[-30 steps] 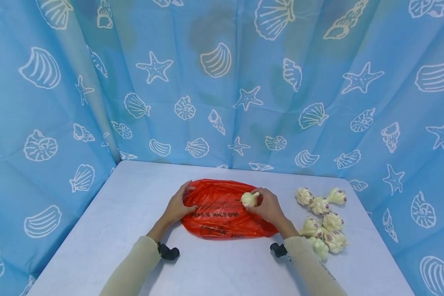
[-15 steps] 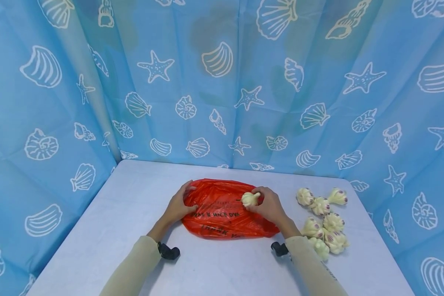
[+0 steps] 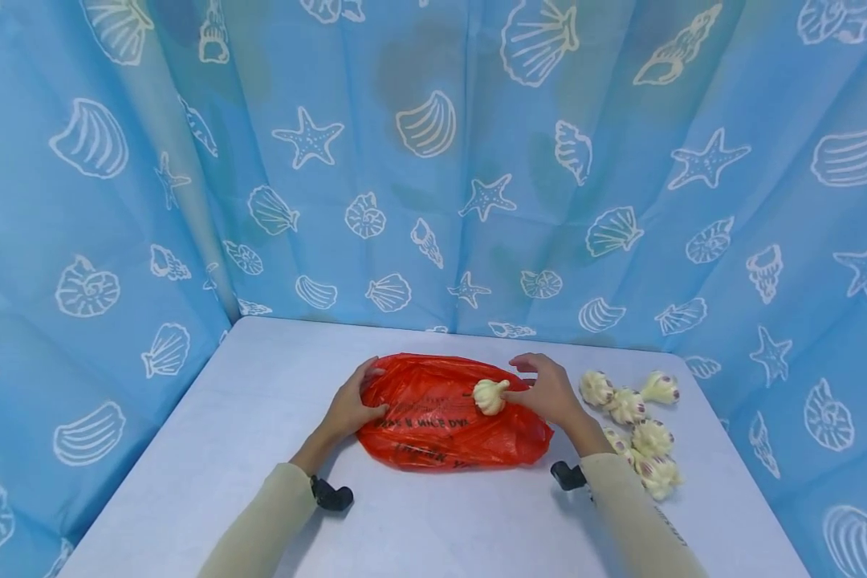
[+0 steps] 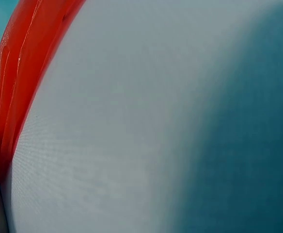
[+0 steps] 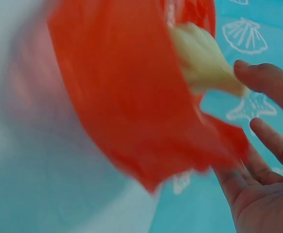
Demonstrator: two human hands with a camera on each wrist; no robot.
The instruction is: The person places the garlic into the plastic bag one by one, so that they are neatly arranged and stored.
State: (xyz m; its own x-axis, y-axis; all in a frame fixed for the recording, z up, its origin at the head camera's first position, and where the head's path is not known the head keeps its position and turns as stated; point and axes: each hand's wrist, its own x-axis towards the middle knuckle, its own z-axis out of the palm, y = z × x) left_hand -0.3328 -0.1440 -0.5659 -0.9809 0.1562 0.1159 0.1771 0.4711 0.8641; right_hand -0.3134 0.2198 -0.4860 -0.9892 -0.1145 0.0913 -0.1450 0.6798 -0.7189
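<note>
A red plastic bag [image 3: 426, 453] with dark print lies on the white table in the head view. My left hand [image 3: 350, 404] holds its left end, fingers at the far side and thumb at the near side. One pale garlic bulb [image 3: 488, 396] sits at the bag's right part; in the right wrist view, red plastic partly covers this bulb [image 5: 199, 58]. Whether it is inside the bag I cannot tell. My right hand [image 3: 551, 393] is spread at the bag's right end, its thumb beside the bulb's stem. The left wrist view catches only the bag's edge [image 4: 30, 73] and a bit of finger.
Several more garlic bulbs [image 3: 653, 439] lie in a loose group on the table's right side, partly behind my right forearm [image 3: 624, 498]. A blue curtain [image 3: 433, 201] with white shells encloses the table [image 3: 433, 530] at the back and sides.
My right hand has let go of the garlic bulb and moved right, its fingers spreading. The bulb stays on the bag's right part. My left hand keeps its place.
</note>
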